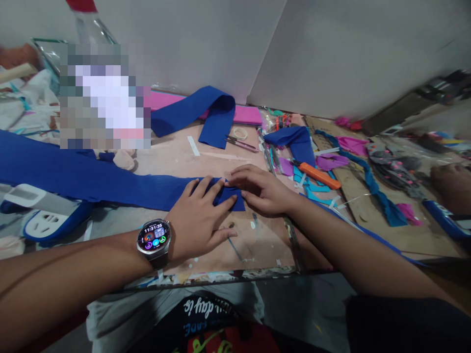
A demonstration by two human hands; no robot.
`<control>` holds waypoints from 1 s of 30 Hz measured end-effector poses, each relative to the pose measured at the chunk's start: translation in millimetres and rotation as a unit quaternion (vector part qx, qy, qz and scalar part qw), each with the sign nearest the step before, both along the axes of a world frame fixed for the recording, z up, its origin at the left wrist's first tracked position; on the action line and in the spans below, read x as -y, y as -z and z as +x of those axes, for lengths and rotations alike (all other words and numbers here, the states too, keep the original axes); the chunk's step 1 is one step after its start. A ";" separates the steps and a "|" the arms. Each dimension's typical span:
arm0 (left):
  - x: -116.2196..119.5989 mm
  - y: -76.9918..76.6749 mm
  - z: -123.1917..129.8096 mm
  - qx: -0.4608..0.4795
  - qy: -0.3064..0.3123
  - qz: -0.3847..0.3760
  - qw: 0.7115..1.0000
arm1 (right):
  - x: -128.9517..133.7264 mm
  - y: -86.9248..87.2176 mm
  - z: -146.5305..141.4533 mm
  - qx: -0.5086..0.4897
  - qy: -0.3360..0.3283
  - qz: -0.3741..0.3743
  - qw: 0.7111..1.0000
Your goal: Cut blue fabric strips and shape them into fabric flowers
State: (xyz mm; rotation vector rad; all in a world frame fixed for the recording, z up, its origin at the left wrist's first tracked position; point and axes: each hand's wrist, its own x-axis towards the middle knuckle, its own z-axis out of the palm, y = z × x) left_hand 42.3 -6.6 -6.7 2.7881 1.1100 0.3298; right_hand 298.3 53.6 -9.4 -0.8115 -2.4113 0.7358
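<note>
A long blue fabric strip (pixel 143 189) lies across the work surface from the left and ends under my hands. My left hand (pixel 200 215), with a smartwatch (pixel 153 237) at its wrist, rests palm down on the strip near its right end, fingers spread. My right hand (pixel 259 189) is at that end with its fingers bent and drawn together, thumb close to the cloth. Its fingertips meet the cloth beside my left fingertips; what lies right under them is partly hidden. Beyond my hands are a folded blue strip (pixel 215 110) and small thread snips (pixel 243 144).
An orange box cutter (pixel 319 175) lies right among fabric scraps and a piece of cardboard (pixel 353 184). A blue-and-white power strip (pixel 49 223) is at left. Behind stand a bottle (pixel 93 29) and a pale wall (pixel 206 44). Another person's hand (pixel 451 184) is at far right.
</note>
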 end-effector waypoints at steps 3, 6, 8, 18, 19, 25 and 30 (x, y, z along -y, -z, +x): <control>-1.4 0.0 -0.1 0.004 0.004 -0.003 1.000 | -1.8 -1.9 1.0 0.022 0.008 0.024 0.999; -1.8 0.2 0.3 0.005 0.003 -0.006 1.000 | -2.5 -1.8 1.2 0.029 0.005 0.028 0.999; -1.7 0.4 0.8 0.007 0.001 -0.009 1.000 | -3.4 -1.0 1.0 0.025 -0.012 0.042 0.999; -1.1 0.9 0.4 0.006 0.002 -0.010 1.000 | -8.9 -4.1 0.1 -0.002 -0.047 0.153 0.987; -0.8 0.9 0.5 0.006 0.001 -0.008 1.000 | -8.5 -4.7 -0.6 -0.001 -0.047 0.152 0.987; -0.3 -0.7 0.5 0.003 0.005 -0.005 1.000 | -5.0 -7.7 -5.5 0.005 -0.039 0.140 0.989; -1.1 -0.1 0.5 0.000 0.008 -0.007 1.000 | -3.7 -7.1 -6.9 -0.002 -0.048 0.131 0.990</control>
